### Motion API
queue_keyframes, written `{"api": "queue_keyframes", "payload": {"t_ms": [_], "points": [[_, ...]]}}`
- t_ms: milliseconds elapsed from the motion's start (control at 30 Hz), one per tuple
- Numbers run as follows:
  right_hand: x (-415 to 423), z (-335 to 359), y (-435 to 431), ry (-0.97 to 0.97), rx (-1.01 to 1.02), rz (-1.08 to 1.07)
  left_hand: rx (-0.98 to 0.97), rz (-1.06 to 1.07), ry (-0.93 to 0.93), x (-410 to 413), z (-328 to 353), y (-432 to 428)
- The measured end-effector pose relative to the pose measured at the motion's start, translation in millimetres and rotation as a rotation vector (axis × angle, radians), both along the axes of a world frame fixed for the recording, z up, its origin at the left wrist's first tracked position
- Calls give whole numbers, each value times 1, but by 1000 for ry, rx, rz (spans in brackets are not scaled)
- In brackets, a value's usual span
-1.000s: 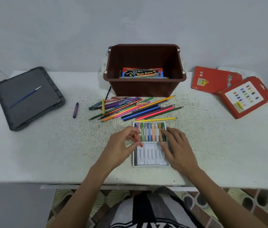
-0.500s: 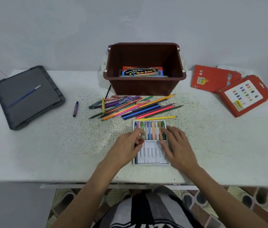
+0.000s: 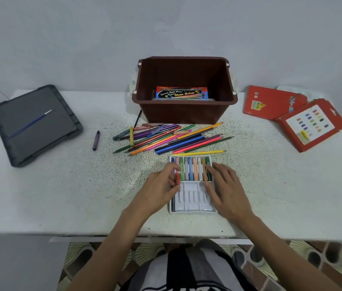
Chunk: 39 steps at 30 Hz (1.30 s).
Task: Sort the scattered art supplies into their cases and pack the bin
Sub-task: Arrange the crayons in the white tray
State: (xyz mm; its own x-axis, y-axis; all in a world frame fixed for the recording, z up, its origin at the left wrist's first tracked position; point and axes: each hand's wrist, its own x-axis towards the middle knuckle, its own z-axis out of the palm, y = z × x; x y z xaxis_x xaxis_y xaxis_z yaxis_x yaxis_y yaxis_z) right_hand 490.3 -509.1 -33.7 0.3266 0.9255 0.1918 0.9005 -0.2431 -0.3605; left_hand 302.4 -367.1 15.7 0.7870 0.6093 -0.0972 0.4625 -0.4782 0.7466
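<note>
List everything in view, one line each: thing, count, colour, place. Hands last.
table: one, speckled white, under everything
bin: one, brown, back centre
watercolour box: one, blue and red, inside bin
lid: one, dark grey, left end
paintbrush: one, blue handle, on lid
purple crayon: one, loose, right of lid
coloured pencils: a pile, mixed colours, before bin
crayon tray: one, white, front centre
crayon row: one, mixed colours, tray's far half
red crayon: one, tray's left edge, pinched
cardboard cases: two, red, right end
left hand: pinches red crayon
right hand: flat on tray's right side
</note>
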Motion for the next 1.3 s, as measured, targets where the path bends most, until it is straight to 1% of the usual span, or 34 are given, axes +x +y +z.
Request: {"api": "queue_keyframes", "payload": {"t_ms": [67, 133, 300, 433, 467, 567, 633, 700, 800, 933, 1000, 1067, 1133, 1200, 1300], "points": [[1, 0, 0, 1, -8, -2, -74, 51, -40, -3, 7, 2], [2, -1, 0, 0, -12, -3, -124, 52, -45, -6, 13, 3], [0, 0, 0, 2, -3, -8, -178, -54, 97, -13, 17, 2], [0, 0, 0, 0, -8, -7, -150, -49, 121, -13, 12, -5], [0, 0, 0, 0, -10, -8, -108, -44, 130, -13, 10, -6], [1, -1, 0, 1, -3, -8, 142, -56, 185, -16, 1, -7], [0, -1, 0, 2, 4, -6, 222, -49, 166, -18, -6, -8], [0, 0, 0, -4, 14, -8, 214, -17, 149, -18, -11, -10], [0, 0, 0, -8, 20, -3, 155, 89, 154, -17, -16, -11], [0, 0, 0, -4, 23, 1, 68, 203, 236, -12, -19, -4], [-1, 0, -1, -8, 38, 8, 6, 211, 259, -10, -18, -1], [-2, 1, -1, -2, 46, 10, -14, 168, 267, -9, -15, 3], [-1, 1, -1, 3, 47, 8, -28, 126, 231, -9, -10, 9], [-1, 1, -1, 3, 44, 9, -12, 140, 161, -9, -6, 17], [0, -1, -2, 2, 36, 8, 93, 223, 100, -2, -3, 36]]}}
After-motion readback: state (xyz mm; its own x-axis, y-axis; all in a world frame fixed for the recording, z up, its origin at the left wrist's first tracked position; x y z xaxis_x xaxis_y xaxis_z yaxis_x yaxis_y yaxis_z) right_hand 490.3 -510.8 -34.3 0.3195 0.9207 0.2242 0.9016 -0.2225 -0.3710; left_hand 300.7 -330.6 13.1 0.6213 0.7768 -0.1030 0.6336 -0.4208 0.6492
